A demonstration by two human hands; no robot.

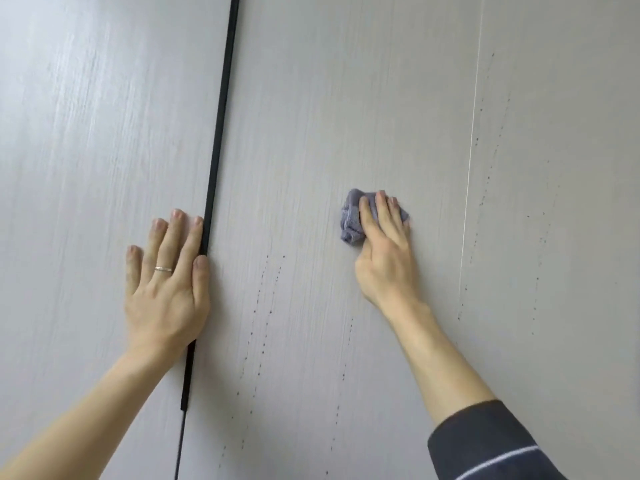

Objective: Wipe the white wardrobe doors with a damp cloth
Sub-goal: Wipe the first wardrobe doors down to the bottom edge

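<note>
Cloth [351, 220]: bluish-grey, bunched into a wad, pressed against the middle door [311, 98], nearer that door's right edge than its left
Right hand [384, 251]: holds the cloth against the door, fingers laid over the wad and thumb tucked at its lower edge; the cloth sticks out to the left of the fingers
Left hand [166, 282]: flat on the left door [86, 133] at its right edge, fingers straight and spread, holding nothing; thumb touches the strip [218, 133]
Strip: black, narrow, runs along the gap between the left and middle doors
Ring [163, 269]: silver band on a left finger
Drips [263, 296]: dotted dark trails on the middle door below the cloth and on the right door [554, 133]
Seam [471, 150]: thin pale line between the middle and right doors
Sleeve [485, 441]: dark with a pale stripe, pushed up the right forearm
</note>
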